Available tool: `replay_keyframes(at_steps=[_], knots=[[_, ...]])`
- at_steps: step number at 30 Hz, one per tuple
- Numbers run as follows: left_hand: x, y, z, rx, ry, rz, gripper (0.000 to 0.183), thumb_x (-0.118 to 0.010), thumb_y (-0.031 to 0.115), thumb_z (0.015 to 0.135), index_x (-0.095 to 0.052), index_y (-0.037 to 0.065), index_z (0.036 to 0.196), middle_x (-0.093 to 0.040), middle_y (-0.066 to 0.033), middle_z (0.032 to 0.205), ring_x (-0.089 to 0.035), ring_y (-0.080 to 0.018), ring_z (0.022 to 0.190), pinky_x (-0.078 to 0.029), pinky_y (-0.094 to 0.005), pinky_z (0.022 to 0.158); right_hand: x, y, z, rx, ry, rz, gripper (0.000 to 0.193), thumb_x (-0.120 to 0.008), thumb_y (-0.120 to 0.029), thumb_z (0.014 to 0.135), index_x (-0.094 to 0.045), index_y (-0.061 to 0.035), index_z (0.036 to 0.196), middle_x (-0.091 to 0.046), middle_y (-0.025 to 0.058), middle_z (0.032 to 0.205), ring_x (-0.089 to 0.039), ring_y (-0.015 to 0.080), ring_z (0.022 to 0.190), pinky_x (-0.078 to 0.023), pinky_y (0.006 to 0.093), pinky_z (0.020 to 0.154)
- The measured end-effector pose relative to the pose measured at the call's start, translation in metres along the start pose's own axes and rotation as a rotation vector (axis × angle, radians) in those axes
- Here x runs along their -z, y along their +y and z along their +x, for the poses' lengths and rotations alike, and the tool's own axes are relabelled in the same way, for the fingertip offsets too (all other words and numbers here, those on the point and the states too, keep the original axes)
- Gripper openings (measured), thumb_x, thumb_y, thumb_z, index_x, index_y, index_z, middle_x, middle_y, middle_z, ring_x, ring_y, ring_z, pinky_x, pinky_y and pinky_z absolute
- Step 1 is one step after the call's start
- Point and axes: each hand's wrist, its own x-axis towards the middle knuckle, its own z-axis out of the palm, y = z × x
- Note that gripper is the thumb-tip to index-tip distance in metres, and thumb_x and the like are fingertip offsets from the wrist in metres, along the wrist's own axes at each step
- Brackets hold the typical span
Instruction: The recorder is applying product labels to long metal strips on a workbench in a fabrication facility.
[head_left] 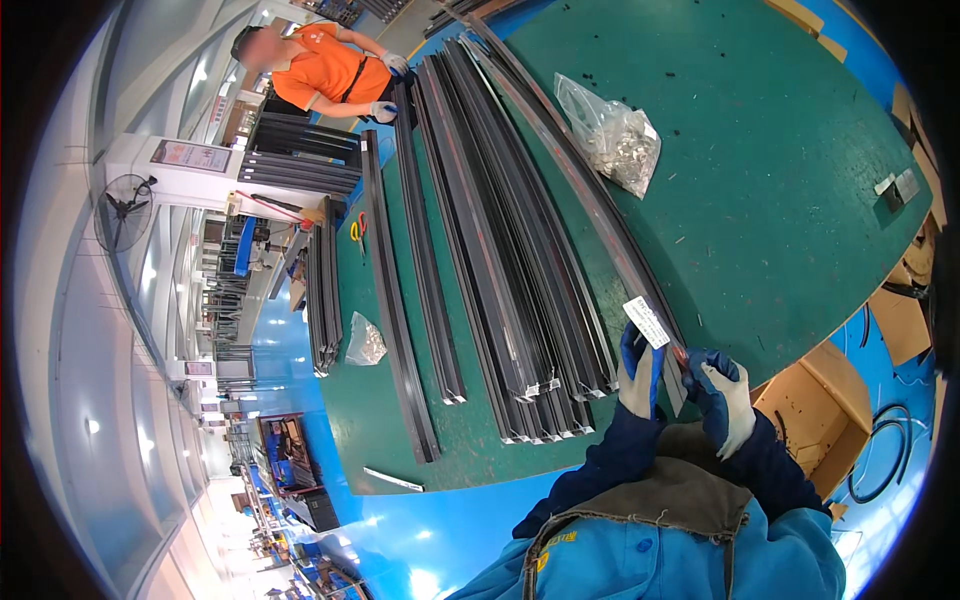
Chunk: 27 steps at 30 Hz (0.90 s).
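The left hand (640, 378) is pinching a white label (646, 323) at the near end of a dark bar (607, 220), which is lying along the green counter (770, 210); the right hand (727, 395) is sitting half closed there, its hold unclear. More bars (490, 230) and 2 bags (625, 150) are sharing the counter. A person (325, 70) is standing across it, and blue floor (400, 540) is gleaming below.

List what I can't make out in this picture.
Head view, left hand: partly hidden by the label.
Head view, bag: pieces inside too small to tell their exact shapes.
Head view, box: part of its inside hidden by the right sleeve.
Head view, jacket: cut off by the lower edge.
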Motion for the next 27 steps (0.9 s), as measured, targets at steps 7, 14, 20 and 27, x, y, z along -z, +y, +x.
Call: replay_keyframes(at_steps=[7,14,20,27], knots=[[0.021,0.01,-0.007,0.06,0.064,0.016,0.054,-0.055,0.029,0.088,-0.038,0.001,0.131,-0.049,-0.0154,0.12,-0.05,-0.0226,0.106,-0.039,-0.0297,0.092,-0.016,0.015,-0.006,-0.012,-0.037,0.031,0.02,-0.061,-0.011,0.084,-0.062,0.0032,0.098,-0.062,0.0068,0.079,-0.056,0.012,0.067,-0.047,0.0211,0.066],[0.056,0.022,-0.017,0.003,0.133,0.054,0.05,-0.052,0.031,0.089,-0.044,-0.001,0.126,-0.057,-0.013,0.105,-0.055,-0.018,0.092,-0.043,-0.0262,0.082,-0.047,0.057,-0.012,0.017,-0.049,0.049,0.019,-0.06,-0.008,0.083,-0.062,0.0039,0.097,-0.062,0.0073,0.078,-0.056,0.0125,0.068,-0.046,0.0223,0.066],[0.123,0.01,-0.012,0.079,0.092,0.005,0.051,-0.055,0.025,0.088,-0.043,-0.003,0.128,-0.052,-0.0177,0.121,-0.053,-0.0226,0.107,-0.04,-0.0269,0.09,-0.075,0.101,-0.015,0.053,-0.04,0.057,0.018,-0.06,-0.006,0.082,-0.062,0.0045,0.097,-0.062,0.0073,0.078,-0.055,0.0123,0.067,-0.046,0.0224,0.064],[0.164,0.018,-0.009,0.014,0.047,0.22,0.047,-0.057,0.021,0.087,-0.046,-0.005,0.124,-0.06,-0.0135,0.101,-0.057,-0.0182,0.089,-0.043,-0.0247,0.08,-0.088,0.144,-0.01,0.051,0.015,0.027,0.018,-0.058,-0.006,0.083,-0.062,0.0049,0.098,-0.061,0.0073,0.078,-0.055,0.0124,0.066,-0.046,0.0224,0.064]])
